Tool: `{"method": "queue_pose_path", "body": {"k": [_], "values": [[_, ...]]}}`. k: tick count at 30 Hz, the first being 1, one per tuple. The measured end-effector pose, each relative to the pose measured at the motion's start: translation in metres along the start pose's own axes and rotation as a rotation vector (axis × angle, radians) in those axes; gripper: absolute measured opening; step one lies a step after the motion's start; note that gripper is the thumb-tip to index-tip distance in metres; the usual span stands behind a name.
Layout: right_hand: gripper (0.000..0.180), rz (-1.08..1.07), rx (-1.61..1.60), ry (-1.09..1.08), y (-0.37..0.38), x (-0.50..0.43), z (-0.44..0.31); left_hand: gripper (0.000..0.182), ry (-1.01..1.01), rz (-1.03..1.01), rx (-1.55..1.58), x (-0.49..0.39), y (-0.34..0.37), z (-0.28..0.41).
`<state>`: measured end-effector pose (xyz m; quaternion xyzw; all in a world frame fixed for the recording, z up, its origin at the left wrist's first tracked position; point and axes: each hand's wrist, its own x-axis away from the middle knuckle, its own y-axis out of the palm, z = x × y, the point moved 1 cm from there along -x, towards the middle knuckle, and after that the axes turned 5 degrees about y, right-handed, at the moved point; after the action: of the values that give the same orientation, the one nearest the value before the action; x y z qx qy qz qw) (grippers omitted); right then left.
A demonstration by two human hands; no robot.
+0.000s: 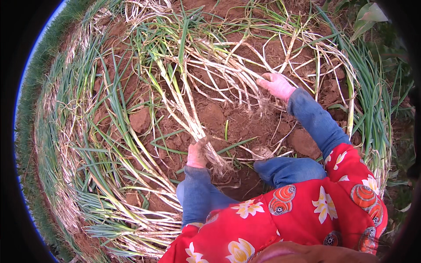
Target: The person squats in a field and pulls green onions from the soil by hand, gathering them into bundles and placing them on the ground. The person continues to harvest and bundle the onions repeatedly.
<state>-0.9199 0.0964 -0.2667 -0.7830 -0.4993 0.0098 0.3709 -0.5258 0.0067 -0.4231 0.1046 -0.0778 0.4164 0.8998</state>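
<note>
My left hand (197,153) is closed around a small bundle of green onions (179,102). Its white stems and muddy roots hang out below the fist, and the green leaves stretch up and away over the soil. Further forward, my right hand (277,86) is at the white stems of a loose heap of green onions (227,65). Its fingertips touch the stems at the heap's right side. Whether they grip any of them is hidden. Tangled roots (263,103) of the heap lie just below that hand.
Brown clods (304,143) cover the ground between my knees and the heap. More pulled green onions (148,220) lie in rows to the left. A long bank of green leaves (371,95) curves along the right, beside broad-leaved plants (370,19). Grass (28,141) borders the far left.
</note>
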Motion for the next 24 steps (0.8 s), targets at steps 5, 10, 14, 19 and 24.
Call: {"method": "queue_pose_path", "body": {"k": [5,10,14,19,24], "values": [[0.031,0.356,-0.285,0.147,-0.097,0.013,-0.053,0.046,-0.214,0.125,0.381,0.006,0.013,0.043],[0.032,0.500,-0.398,0.059,-0.079,0.040,-0.063,0.044,-0.185,0.210,0.395,0.015,0.015,0.063],[0.038,-0.109,-0.251,0.294,0.043,0.074,-0.015,0.036,-0.198,0.117,0.497,0.002,0.036,0.052],[0.048,-0.428,0.256,-0.107,0.151,0.102,-0.020,0.039,-0.226,-0.079,0.552,-0.004,0.053,0.030],[0.055,-0.602,0.471,-0.202,0.144,0.107,-0.051,0.034,-0.136,-0.037,0.293,0.000,0.067,0.047]]}}
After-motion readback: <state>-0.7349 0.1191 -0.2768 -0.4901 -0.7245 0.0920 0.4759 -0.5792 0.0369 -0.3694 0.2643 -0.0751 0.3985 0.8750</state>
